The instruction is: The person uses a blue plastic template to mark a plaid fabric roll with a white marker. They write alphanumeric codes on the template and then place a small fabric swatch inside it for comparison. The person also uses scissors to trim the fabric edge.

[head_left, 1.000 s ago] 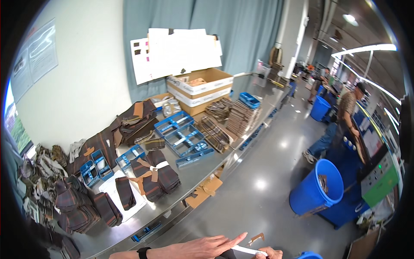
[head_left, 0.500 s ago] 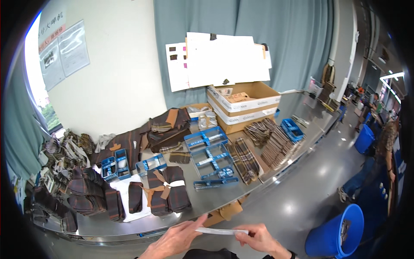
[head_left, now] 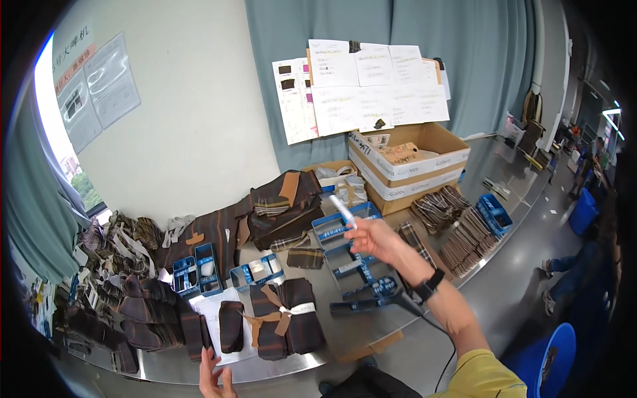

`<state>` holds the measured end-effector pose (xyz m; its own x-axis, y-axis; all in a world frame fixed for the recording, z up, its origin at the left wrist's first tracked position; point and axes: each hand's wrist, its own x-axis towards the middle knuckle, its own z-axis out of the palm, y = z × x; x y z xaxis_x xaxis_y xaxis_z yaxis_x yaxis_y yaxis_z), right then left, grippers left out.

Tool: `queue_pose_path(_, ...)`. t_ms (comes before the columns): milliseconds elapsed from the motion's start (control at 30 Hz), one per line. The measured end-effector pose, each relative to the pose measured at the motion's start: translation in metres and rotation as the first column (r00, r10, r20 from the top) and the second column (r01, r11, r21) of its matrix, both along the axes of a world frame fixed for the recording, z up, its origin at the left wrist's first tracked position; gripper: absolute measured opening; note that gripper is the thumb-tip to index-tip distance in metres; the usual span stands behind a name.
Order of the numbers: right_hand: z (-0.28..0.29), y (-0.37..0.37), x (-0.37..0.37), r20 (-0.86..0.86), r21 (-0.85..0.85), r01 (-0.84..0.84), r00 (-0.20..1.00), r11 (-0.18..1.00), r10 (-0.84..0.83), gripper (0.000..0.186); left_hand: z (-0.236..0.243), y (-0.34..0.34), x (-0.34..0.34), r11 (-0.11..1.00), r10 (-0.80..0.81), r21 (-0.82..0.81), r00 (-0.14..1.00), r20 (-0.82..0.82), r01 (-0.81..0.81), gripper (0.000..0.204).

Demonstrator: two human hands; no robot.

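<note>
My right hand (head_left: 373,240) reaches out over the blue trays and pinches a narrow white strip (head_left: 343,210), which points up and to the left. Below the strip lies a blue divided tray (head_left: 346,229). My left hand (head_left: 213,378) is at the table's front edge, fingers apart, with nothing visible in it. Its fingertips are close to a dark striped folded cloth (head_left: 195,337); whether they touch, I cannot tell. Beside that, a small dark folded piece (head_left: 231,326) lies on white paper (head_left: 215,306). A dark plaid bundle (head_left: 286,331) tied with a white band (head_left: 300,309) sits to its right.
Dark plaid stacks (head_left: 147,312) crowd the table's left. Small blue bins (head_left: 257,268) stand mid-table. Behind are a cardboard box (head_left: 411,159) and paper sheets (head_left: 378,86) on the curtain. Brown striped pieces (head_left: 466,242) stand in rows at right. A blue barrel (head_left: 556,365) stands on the floor.
My right hand has lifted the white strip forward and up, over the trays. The left hand has let go of the strip and moved left to the table edge. The view has shifted slightly.
</note>
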<state>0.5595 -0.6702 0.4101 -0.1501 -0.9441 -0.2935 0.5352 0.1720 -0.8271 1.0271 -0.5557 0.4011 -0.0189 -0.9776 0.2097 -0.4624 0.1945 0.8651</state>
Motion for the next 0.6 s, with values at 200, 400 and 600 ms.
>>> queue_pose_path(200,-0.050,-0.130,-0.110,-0.042,0.105,0.093,0.995,0.990,-0.089,0.021,-0.020,0.005,-0.013,0.959,0.239,0.134,0.967,0.082,-0.249,0.049)
queue_pose_path(400,-0.096,-0.249,-0.161,-0.035,-0.123,0.115,0.992,0.986,-0.120,0.020,-0.034,0.013,-0.032,0.923,0.326,0.154,0.931,0.166,-0.351,0.045)
queue_pose_path(600,-0.053,-0.243,-0.108,-0.311,-0.186,-0.268,0.929,0.945,0.202,0.045,-0.008,0.052,-0.041,0.837,0.461,0.196,0.851,0.251,-0.511,0.050)
